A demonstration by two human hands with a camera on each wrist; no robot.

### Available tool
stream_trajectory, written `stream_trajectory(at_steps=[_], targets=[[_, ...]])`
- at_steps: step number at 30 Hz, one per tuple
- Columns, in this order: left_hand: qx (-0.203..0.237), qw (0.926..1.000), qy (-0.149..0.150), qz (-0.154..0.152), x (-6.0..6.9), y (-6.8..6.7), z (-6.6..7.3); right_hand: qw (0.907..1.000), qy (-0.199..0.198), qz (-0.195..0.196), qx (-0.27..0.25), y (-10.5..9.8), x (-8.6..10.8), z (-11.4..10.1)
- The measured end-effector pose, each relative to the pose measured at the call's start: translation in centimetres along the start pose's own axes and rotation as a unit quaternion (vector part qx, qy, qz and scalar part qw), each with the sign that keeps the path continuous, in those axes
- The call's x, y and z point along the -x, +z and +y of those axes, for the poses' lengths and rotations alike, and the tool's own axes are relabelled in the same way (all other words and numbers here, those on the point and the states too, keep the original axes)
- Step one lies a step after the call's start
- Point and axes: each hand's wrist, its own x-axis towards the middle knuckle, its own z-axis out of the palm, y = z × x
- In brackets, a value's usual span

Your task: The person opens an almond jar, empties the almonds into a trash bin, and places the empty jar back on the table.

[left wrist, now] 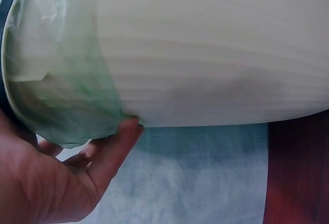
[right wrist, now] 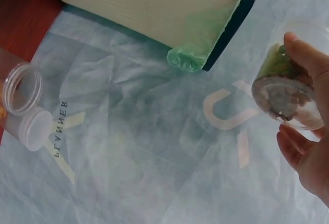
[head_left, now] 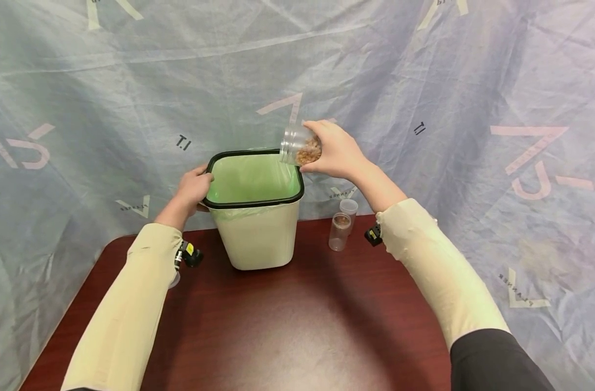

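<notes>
Dark-red worktop (head_left: 297,326) carries cream plastic bin (head_left: 258,236) with black rim (head_left: 253,205), green film liner (head_left: 248,179); bin probably light, stiff. Left hand (head_left: 192,187) grips rim's left side. Clear cylindrical jar (head_left: 290,142) tilted sideways above rim's right rear corner, right hand (head_left: 339,149) clamped round base end; likely light, rigid, slick: hold mid-body. Small brown granules (head_left: 309,152) inside, probably loose.

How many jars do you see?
3: held jar in the right hand; front jar and rear jar right of the bin. A clear rim by the left sleeve may be another, partly hidden.
</notes>
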Motion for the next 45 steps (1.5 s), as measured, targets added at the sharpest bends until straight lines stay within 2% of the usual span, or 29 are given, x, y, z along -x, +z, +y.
stream_trajectory(at_steps=[4, 11, 21, 36, 45], targets=[[0.011, 0.9999, -0.005, 0.007, 0.0, 0.2, -0.3, 0.9996, -0.004, -0.012, 0.024, 0.2, -0.6, -0.1], [0.014, 0.9998, -0.004, 0.012, -0.2, 0.8, -0.4, 0.997, -0.043, -0.02, 0.061, 0.5, -1.0, -0.2], [0.017, 0.9999, -0.002, -0.002, -0.5, 2.0, -0.2, 0.9938, -0.074, -0.014, 0.082, 1.2, -0.6, 0.0], [0.011, 0.9998, -0.012, 0.008, 0.1, 0.9, 0.0, 0.9855, -0.113, -0.021, 0.125, 1.8, -1.8, -1.2], [0.018, 0.9997, -0.011, 0.008, 0.5, 1.4, -0.1, 0.985, -0.11, -0.032, 0.129, 1.7, -1.5, -1.2]])
